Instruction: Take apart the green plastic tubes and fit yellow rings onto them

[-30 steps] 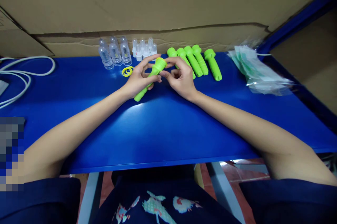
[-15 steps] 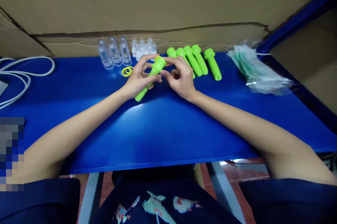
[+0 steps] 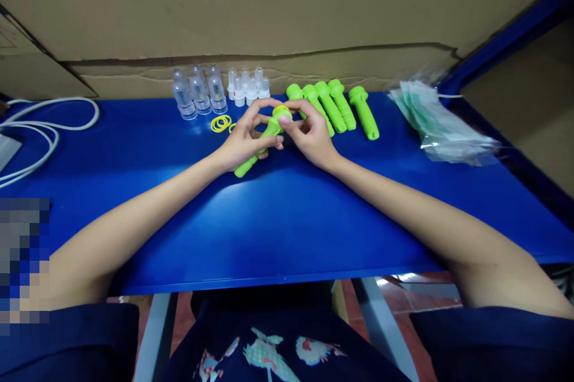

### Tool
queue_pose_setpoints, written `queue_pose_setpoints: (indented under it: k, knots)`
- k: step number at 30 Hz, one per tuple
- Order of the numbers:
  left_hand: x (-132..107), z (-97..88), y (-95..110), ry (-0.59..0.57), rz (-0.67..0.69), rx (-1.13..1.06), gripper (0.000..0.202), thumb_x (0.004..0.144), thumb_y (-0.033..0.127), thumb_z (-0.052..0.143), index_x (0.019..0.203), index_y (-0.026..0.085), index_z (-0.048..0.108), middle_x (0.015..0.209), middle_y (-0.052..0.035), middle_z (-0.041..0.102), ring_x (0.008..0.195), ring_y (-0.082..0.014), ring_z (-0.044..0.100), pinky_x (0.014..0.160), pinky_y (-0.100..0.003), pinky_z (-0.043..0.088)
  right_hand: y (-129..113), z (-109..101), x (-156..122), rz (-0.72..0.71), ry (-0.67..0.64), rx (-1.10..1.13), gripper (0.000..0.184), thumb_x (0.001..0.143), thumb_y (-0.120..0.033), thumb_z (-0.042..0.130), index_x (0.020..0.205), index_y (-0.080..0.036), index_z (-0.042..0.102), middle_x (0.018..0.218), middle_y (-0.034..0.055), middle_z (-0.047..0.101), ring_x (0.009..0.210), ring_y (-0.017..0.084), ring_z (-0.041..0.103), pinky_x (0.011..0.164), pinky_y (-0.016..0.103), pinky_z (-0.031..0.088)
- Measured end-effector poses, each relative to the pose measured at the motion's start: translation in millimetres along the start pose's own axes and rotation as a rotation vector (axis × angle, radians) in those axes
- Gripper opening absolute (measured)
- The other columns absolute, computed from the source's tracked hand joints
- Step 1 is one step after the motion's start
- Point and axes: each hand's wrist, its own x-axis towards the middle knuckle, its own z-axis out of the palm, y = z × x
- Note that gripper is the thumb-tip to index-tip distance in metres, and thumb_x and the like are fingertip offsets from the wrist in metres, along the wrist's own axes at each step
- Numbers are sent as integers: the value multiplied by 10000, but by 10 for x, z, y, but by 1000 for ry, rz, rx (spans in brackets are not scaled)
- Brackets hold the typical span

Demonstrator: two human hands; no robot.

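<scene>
Between my two hands a lime-green flashlight-shaped handle (image 3: 246, 167) is held at a slant, its wide head pointing away from me and up to the right. My left hand (image 3: 237, 141) is closed around its neck, thumb across the front. A yellow rubber ring (image 3: 281, 110) sits at the head's rim. My right hand (image 3: 313, 138) pinches the head and ring with thumb and fingertips, partly hiding them. Left of the hands, loose yellow rings (image 3: 220, 124) lie on the blue table (image 3: 287, 226).
Clear plastic bottles (image 3: 185, 101) stand at the back left, beside small clear-domed pieces with white bases (image 3: 240, 95). Several more green handles (image 3: 330, 108) lie behind my right hand. Clear bags with green-and-white sheets (image 3: 434, 116) are at right; a white cable (image 3: 52, 126) is at left.
My right thumb has moved up onto the handle's head, near the yellow ring. The handle has turned slightly in my hands. The whole view has shifted a little.
</scene>
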Motion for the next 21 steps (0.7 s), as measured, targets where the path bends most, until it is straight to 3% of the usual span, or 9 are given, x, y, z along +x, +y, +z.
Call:
queue_pose_setpoints:
  k: [3,8,15,21]
  knots:
    - [-4,16,10,-10,-1,-15,686,784,178,853,1347,257,469,1006,32,678,692,-87,733,476,-149,428,31,3,7,24,9,32,607,885,-820,668,1120,-261,658,965,46,643,744,153,600,486,242,487]
    - [7,17,-1,9,-19,-6,659,780,170,845,1316,246,469,998,36,682,674,-79,723,477,-149,424,75,32,9,119,11,100,656,817,-873,695,1062,-270,620,891,16,605,649,129,549,495,261,489]
    - [12,27,-7,79,-74,-14,606,756,144,844,1218,228,460,1095,5,681,660,-80,726,453,-156,412,5,26,48,299,-47,190,765,651,-926,778,918,-245,556,837,-6,603,567,96,544,464,242,419]
    - [20,12,-5,69,-58,-18,606,748,135,847,1192,233,447,1102,13,667,652,-77,727,443,-155,407,-86,16,21,265,7,109,705,725,-867,781,936,-234,552,879,7,607,672,130,623,601,284,535]
